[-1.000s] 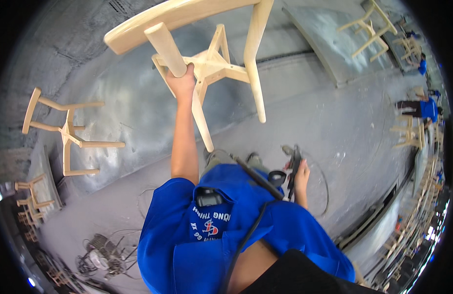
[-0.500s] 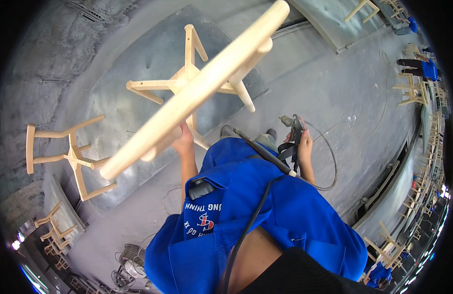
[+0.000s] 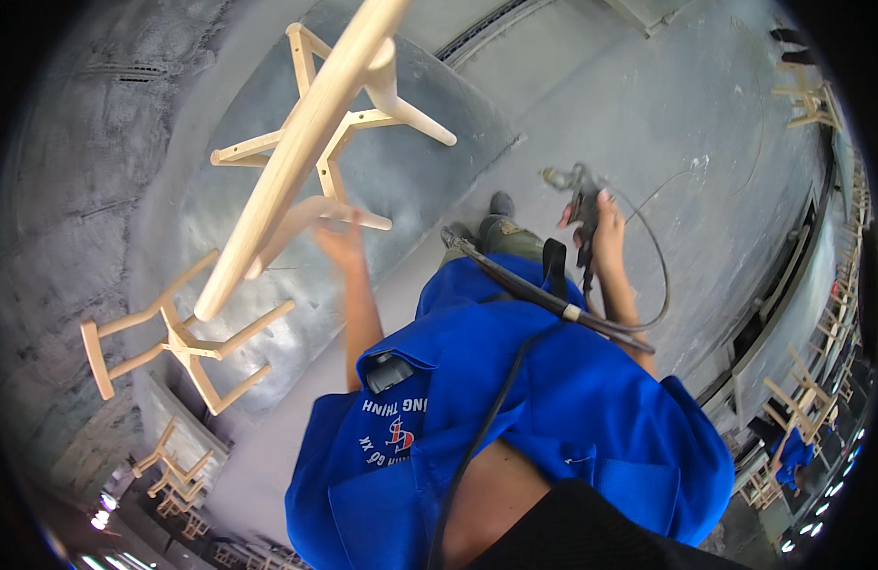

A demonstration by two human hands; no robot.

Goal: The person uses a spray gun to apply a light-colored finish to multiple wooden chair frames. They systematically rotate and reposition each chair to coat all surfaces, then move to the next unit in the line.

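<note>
A pale wooden chair frame [image 3: 296, 161] stands close in front of me, its thick long rail slanting across the view nearest the camera. Beside a curved lower part of that frame is my left hand [image 3: 344, 245], somewhat blurred. Its fingers look spread and do not wrap round the wood; whether they touch it I cannot tell. At the right, my right hand [image 3: 606, 233] is closed round a dark spray gun [image 3: 583, 211], whose nozzle end points forward and left. A hose [image 3: 663, 275] loops from the gun past my right forearm.
A second wooden frame [image 3: 181, 337] lies at the left on a grey metal sheet [image 3: 410, 85]. More frames [image 3: 173, 465] stand at the lower left and along the right rim. A person in blue [image 3: 792, 458] is at the lower right. A thick hose [image 3: 515, 285] crosses my waist.
The near chair frame has shifted left in view and its rail now stands steeper. My left hand's fingers have come away from their earlier hold on it. The spray gun stays in my right hand.
</note>
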